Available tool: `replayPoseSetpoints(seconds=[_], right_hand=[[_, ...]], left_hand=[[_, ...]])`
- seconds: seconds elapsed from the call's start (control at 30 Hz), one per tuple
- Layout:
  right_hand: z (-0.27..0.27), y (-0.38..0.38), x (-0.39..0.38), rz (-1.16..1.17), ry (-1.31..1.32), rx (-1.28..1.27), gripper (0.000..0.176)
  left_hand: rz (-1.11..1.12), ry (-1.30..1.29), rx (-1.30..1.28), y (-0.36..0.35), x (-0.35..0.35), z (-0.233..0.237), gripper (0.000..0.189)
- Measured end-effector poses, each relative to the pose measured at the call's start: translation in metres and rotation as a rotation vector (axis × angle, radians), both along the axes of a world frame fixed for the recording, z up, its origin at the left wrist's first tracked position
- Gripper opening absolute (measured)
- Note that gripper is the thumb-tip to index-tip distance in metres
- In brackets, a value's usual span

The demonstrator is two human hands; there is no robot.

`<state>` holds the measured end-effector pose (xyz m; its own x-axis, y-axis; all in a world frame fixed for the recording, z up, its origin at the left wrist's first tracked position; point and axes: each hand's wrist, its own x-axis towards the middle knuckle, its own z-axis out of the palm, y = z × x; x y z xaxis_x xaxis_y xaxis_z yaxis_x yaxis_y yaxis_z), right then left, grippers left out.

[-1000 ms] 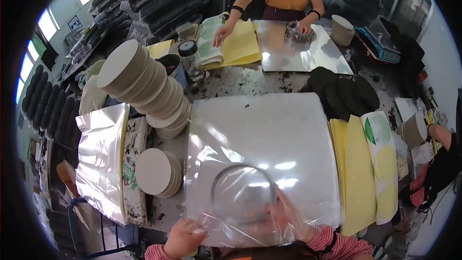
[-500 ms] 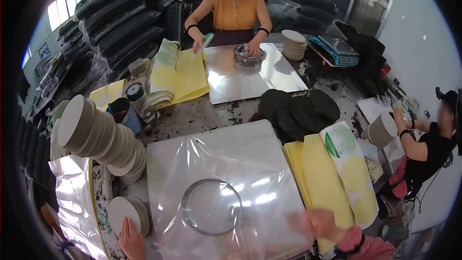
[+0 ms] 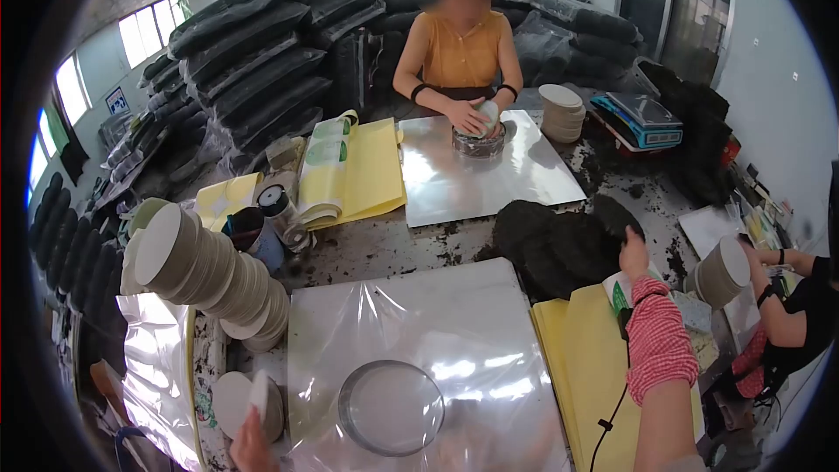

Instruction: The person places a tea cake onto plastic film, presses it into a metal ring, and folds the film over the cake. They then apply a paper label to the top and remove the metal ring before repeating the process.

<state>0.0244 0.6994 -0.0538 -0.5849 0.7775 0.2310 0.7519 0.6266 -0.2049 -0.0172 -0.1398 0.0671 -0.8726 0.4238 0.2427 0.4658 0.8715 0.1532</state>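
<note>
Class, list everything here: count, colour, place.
Ring: one, grey, on board
Board: one, grey, centre front
Film: one, clear, over board
Pale discs: many, white, left, right
Dark discs: several, black, beyond board
Paper: several, yellow, right, far
Metal sheet: one, silver, far
Jar: one, clear, left
Device: one, blue, far right
Sacks: many, black, background
People: two, orange and black tops, far, right
Left hand: one, bare, holding pale disc
Right hand: one, bare, at dark discs

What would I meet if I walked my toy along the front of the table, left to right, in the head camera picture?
Shiny film sheets → short stack of pale round discs → grey ring → yellow sheets.
</note>
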Motion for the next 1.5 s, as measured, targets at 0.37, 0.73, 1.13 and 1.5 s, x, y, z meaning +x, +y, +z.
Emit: replayPoseSetpoints(seconds=[0.37, 0.73, 1.13, 1.5], right_hand=[[0.103, -0.187, 0.025, 0.399, 0.954, -0.319, 0.037], [0.138, -0.353, 0.034, 0.833, 0.641, -0.713, 0.026], [0.103, -0.474, 0.05, 1.433, 0.071, -0.001, 0.049], [0.093, -0.516, -0.022, 1.312, -0.231, 0.037, 0.025]], left_hand=[[-0.738, -0.397, -0.035, 0.153, -0.015, -0.003, 0.083], [-0.739, -0.493, -0.315, 0.187, -0.041, -0.087, 0.078], [-0.358, -0.386, 0.691, 0.125, -0.047, -0.042, 0.051], [-0.267, -0.374, 0.809, 0.13, -0.044, -0.058, 0.053]])
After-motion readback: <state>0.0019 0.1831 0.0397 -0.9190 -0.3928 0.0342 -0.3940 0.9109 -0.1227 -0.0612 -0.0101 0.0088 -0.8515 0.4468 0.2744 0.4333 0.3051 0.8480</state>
